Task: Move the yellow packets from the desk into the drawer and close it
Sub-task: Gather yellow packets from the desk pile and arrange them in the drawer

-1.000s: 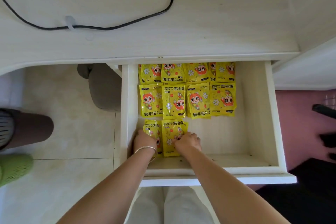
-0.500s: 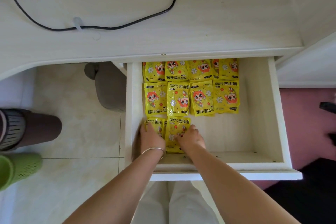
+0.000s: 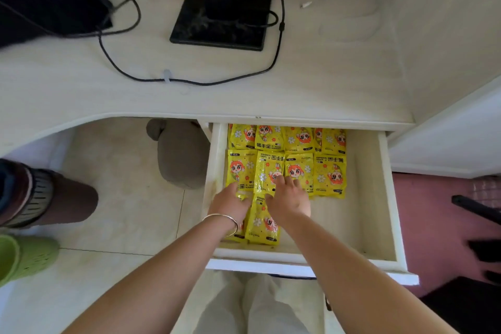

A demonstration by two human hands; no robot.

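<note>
**Drawer loading: squaring up the nearest row**

Obs.: drawer (image 3: 390, 198) pulled out under the desk (image 3: 311, 84) edge. The yellow packets (image 3: 329, 175) lie flat on its floor in rows. Two rows of four lie beyond the fingertips, and a short row lies under the hands. No packets are visible on the desk top.

Hands: left hand (image 3: 230, 205), with a bangle (image 3: 221, 218) at the wrist, rests on the packet at the drawer's left wall, fingers extended. Right hand (image 3: 288, 198) lies flat just beside it. Its fingers are spread and reach onto the near ends of the middle-row packets. Neither hand pinches or lifts anything. The front packet (image 3: 262, 225) shows between the two wrists.

Orientation: every packet has its long axis running away from the person, front to back of the drawer. Print direction is mixed, with some characters upright to the viewer and others inverted. The front packet's printed end appears to face the person.

Judgement: transfer looks complete, and the step in hand is tidying.

How to do it well:
- Press with flat palms and slide the near packets forward until they butt against the middle row.
- Keep edges parallel to the left wall and avoid overlaps that would ride up.
- Withdraw both hands past the drawer front before pushing it shut.
</note>
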